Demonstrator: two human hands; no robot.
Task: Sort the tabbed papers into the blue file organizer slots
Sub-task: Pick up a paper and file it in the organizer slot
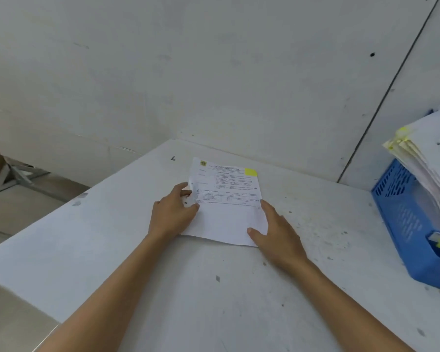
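Nearest the viewer, two bare forearms reach forward over the white table (239,288) and meet at a single sheet of paper (229,219) lying flat on it. The left hand (174,212) holds the sheet's left edge, thumb on top and fingers curled at the rim where the paper buckles up a little. Whether the fingertips are under the sheet is hard to tell from this angle. The right hand (274,232) lies open, fingers straight along the right edge and thumb resting on the paper, pressing rather than gripping.

The sheet's long axis runs away from the person, leaning slightly left, with the printed half far and the blank half near. Its yellow tab (250,172) sits at the far right corner. Farther off to the right, well apart from the sheet, stands the blue file organizer (401,224), holding leaning papers (427,158) with yellow tabs of their own.

The sheet's destination therefore lies to the right, on the side of the right hand, which is the nearer one. The move probably calls for lifting the sheet and swinging it rightward, tab uppermost. Behind everything rises a plain white wall (214,72).
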